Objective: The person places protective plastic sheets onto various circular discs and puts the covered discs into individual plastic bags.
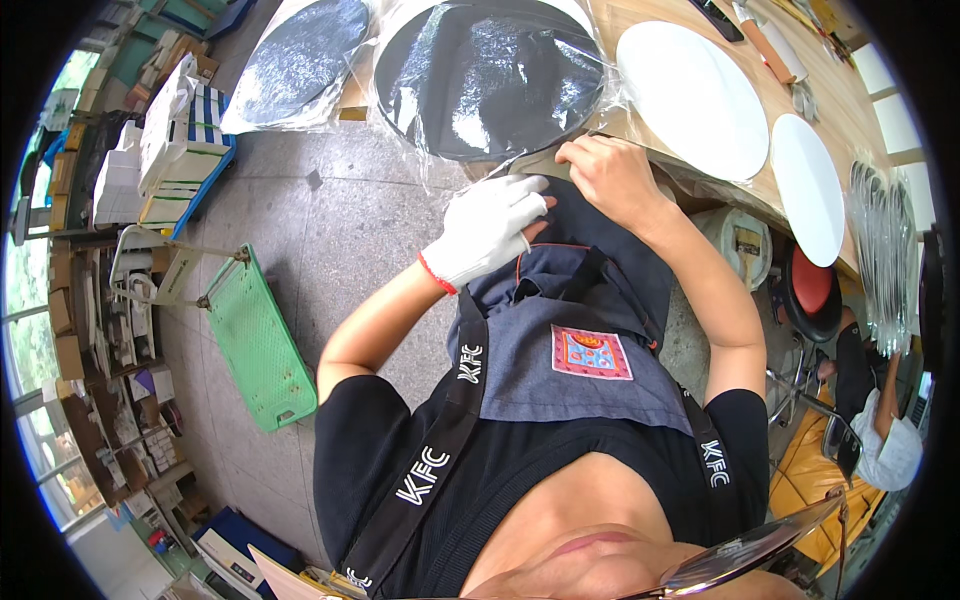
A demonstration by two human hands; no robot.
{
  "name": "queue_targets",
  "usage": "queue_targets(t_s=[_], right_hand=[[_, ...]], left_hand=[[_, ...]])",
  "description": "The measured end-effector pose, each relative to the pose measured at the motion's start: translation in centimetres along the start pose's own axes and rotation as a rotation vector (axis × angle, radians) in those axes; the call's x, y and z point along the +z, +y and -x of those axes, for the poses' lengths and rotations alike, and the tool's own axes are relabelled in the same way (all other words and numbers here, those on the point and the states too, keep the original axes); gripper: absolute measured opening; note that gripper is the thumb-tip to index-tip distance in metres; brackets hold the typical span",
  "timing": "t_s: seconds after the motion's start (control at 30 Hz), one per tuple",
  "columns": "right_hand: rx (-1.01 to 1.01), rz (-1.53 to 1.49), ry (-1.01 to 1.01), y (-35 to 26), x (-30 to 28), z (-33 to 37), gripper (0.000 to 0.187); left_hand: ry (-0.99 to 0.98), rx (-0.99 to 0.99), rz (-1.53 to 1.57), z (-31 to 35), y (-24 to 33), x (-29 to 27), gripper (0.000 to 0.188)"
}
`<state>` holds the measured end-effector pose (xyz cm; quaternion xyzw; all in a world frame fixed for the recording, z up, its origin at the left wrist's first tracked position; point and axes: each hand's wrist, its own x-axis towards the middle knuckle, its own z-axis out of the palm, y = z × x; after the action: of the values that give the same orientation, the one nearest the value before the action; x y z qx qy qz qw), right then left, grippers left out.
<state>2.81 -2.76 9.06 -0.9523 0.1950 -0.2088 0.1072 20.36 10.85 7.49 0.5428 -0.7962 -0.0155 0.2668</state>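
Observation:
A large dark oval panel [490, 75], wrapped in shiny clear plastic film [432, 165], lies in front of me at the table's near edge. My right hand [612, 178], bare, is at that edge by the panel's lower right, its fingers bent and pinched together by the loose film. What sits between the fingertips is too small to make out. Lower and to the left, my left hand [492, 230] wears a white knit glove with some fingertips bare. Its fingers are loosely bent and apart, with nothing visible in them, in front of my dark apron [580, 300].
Another film-covered dark oval [305, 60] lies left; two white ovals [690, 100] lie right on the wooden table [835, 100]. A green platform cart [262, 340] and stacked boxes [180, 140] stand left. At right are a red-topped stool [812, 280] and a seated person [885, 440].

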Motion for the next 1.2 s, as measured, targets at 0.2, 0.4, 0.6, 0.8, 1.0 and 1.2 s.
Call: queue_targets(t_s=[0.2, 0.4, 0.6, 0.8, 1.0, 1.2], right_hand=[[-0.315, 0.067, 0.195, -1.9, -0.1, -1.5, 0.014], [-0.164, 0.001, 0.044, -2.2, 1.4, -1.8, 0.028], [-0.187, -0.063, 0.217, -2.8, 1.4, -4.1, 0.024], [-0.242, -0.013, 0.197, -1.7, 2.4, -5.0, 0.025], [-0.229, -0.018, 0.039, -0.4, 3.2, -5.8, 0.025], [-0.229, 0.016, -0.02, 0.4, 3.8, -6.1, 0.027]], left_hand=[[0.14, -0.462, 0.219, 2.4, 0.8, 1.3, 0.038], [0.295, -0.885, 1.063, 2.8, 0.3, 2.6, 0.053], [0.712, -0.878, 1.192, 1.9, -1.7, 6.2, 0.052], [0.955, -0.901, 1.583, 0.4, -1.4, 5.8, 0.027], [0.917, -0.856, 1.753, 0.3, -1.6, 7.2, 0.036], [0.914, -0.851, 1.763, -0.2, -1.3, 7.5, 0.029]])
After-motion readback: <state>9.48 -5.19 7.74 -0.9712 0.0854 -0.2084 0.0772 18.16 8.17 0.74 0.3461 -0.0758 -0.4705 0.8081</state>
